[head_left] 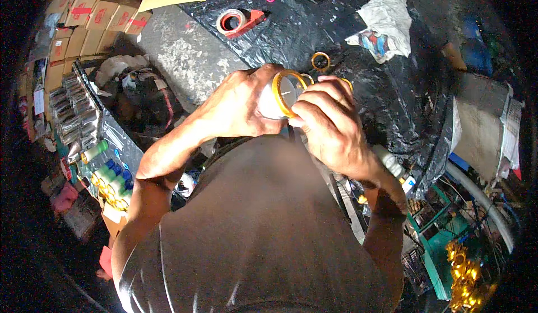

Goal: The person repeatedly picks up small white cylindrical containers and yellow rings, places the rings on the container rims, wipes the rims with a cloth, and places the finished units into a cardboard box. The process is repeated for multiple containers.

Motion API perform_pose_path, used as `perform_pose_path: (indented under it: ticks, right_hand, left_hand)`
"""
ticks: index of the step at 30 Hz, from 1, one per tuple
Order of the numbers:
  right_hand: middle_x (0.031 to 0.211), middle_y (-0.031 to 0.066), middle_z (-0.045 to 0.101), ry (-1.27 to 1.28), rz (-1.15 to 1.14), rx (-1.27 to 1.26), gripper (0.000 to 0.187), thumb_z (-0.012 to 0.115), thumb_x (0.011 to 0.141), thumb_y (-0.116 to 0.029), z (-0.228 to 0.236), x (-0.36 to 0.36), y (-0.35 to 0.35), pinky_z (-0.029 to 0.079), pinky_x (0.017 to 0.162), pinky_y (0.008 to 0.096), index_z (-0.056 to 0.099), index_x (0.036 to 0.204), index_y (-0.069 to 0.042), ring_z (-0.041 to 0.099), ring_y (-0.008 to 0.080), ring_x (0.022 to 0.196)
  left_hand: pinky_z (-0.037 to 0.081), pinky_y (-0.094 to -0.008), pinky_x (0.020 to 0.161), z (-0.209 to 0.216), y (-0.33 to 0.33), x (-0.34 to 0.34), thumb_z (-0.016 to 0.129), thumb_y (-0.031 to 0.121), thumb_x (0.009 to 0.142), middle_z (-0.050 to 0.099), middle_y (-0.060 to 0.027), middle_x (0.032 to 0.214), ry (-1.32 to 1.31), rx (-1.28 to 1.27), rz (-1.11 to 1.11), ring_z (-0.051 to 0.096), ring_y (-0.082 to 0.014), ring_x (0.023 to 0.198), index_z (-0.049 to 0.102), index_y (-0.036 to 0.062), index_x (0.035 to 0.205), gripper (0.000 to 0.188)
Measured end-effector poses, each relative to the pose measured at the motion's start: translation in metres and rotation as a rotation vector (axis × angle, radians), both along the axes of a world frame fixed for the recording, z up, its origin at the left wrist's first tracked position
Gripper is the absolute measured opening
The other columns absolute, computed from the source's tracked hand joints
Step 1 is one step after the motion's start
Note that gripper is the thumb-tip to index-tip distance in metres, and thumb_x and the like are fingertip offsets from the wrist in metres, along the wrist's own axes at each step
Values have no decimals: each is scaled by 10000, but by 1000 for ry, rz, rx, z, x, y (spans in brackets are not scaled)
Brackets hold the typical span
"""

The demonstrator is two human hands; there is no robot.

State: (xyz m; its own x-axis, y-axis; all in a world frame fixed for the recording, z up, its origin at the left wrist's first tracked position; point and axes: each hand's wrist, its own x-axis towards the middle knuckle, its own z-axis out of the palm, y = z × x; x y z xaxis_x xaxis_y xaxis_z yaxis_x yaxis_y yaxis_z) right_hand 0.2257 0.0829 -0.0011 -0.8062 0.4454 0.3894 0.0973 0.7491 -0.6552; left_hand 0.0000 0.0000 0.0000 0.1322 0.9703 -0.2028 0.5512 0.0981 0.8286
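My left hand grips a white cylinder; my right hand presses an orange ring onto its end, above the black-sheeted bench.

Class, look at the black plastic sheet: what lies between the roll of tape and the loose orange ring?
In the head view, only bare, crinkled black plastic sheet lies between the roll of tape and the loose orange ring.

The person wore a plain brown-grey short-sleeved shirt; both forearms were bare, with no gloves, watch or rings.
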Motion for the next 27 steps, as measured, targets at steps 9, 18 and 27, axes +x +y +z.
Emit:
perform_pose_path:
  ticks: [9, 18, 27]
  right_hand:
    - [929, 144, 717, 51, -29, -271, 99, 766, 886, 1, 33, 34, -6, 511, 1035, 486, 705, 943, 54, 689, 273, 910]
    - [970, 142, 728, 106, 21, -111, 166, 823, 853, -41, 27, 4, -43, 506, 1029, 531, 751, 987, 27, 701, 307, 926]
    - [981, 148, 731, 116, -36, -132, 149, 791, 865, 13, 21, -3, -57, 506, 1052, 526, 746, 1003, 46, 706, 302, 933]
  left_hand:
    - [605, -406, 888, 13, -44, 0, 876, 160, 613, 772, -193, 1057, -44, 49, 97, 777, -317, 985, 602, -52, 1296, 765]
    - [596, -426, 766, 21, -50, 7, 886, 216, 624, 742, -186, 961, -15, 62, 81, 757, -348, 860, 628, 14, 1255, 711]
    - [600, -490, 726, 26, -56, 6, 851, 190, 681, 726, -257, 843, -14, 89, 56, 750, -437, 845, 579, -37, 1233, 655]
